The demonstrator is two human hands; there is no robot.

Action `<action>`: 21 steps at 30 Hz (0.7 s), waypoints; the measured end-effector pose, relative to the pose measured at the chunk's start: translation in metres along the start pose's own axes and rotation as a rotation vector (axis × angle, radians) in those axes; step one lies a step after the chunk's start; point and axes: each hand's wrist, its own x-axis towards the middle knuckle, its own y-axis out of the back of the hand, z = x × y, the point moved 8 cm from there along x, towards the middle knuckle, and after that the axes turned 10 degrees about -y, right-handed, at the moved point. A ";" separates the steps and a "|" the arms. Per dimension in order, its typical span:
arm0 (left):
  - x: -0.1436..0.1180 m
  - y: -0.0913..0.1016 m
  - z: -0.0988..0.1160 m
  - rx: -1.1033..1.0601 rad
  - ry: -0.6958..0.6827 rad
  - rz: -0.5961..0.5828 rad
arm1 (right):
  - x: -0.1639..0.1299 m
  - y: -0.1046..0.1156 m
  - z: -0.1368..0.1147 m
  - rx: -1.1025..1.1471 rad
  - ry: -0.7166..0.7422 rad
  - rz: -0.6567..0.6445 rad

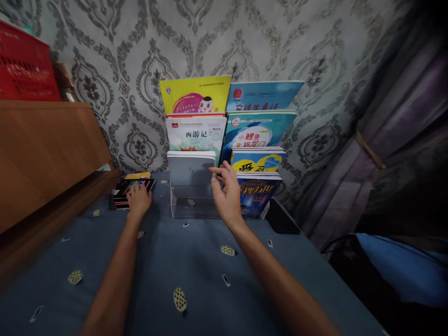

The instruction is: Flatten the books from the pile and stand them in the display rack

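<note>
My left hand (pixel 139 199) lies with its fingers spread on top of a small stack of black-covered books (pixel 121 192) at the left; whether it grips one I cannot tell. A yellow-edged book (pixel 138 176) shows behind that stack. My right hand (pixel 227 192) is at the middle of a clear tiered book rack (pixel 196 210), index finger stretched toward the right edge of a grey-covered book (pixel 191 170) and thumb apart. Behind the grey book stand a white-and-teal book (pixel 196 133) and a yellow book (pixel 196 93). The rack's front left tier shows no book.
Several blue books, including a dark blue one (pixel 257 198), fill the rack's right column. A black flat object (pixel 283 218) lies beside it. A wooden cabinet (pixel 49 154) with a red basket (pixel 26 65) stands left; a curtain (pixel 364 140) hangs right. Patterned cloth (pixel 196 266) covers the table.
</note>
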 end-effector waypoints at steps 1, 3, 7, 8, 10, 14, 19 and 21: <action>-0.004 -0.007 -0.007 0.008 0.005 -0.030 | 0.000 0.002 -0.005 -0.002 0.006 0.006; -0.012 -0.019 -0.015 0.021 0.001 -0.078 | 0.000 0.006 -0.013 -0.001 0.021 0.009; -0.019 -0.029 -0.019 0.063 -0.004 -0.104 | -0.001 0.012 -0.027 0.015 0.076 0.009; -0.019 -0.030 -0.019 0.075 -0.002 -0.103 | -0.002 0.013 -0.031 0.018 0.095 0.012; -0.018 -0.031 -0.018 0.098 0.002 -0.100 | -0.003 0.016 -0.037 0.027 0.130 0.015; -0.014 -0.030 -0.015 0.151 0.005 -0.093 | -0.005 0.021 -0.046 0.031 0.168 0.024; -0.012 -0.024 -0.009 0.215 -0.074 -0.114 | -0.008 0.024 -0.058 0.031 0.238 0.015; -0.016 -0.020 -0.006 0.236 -0.135 -0.133 | -0.010 0.025 -0.061 0.019 0.259 0.011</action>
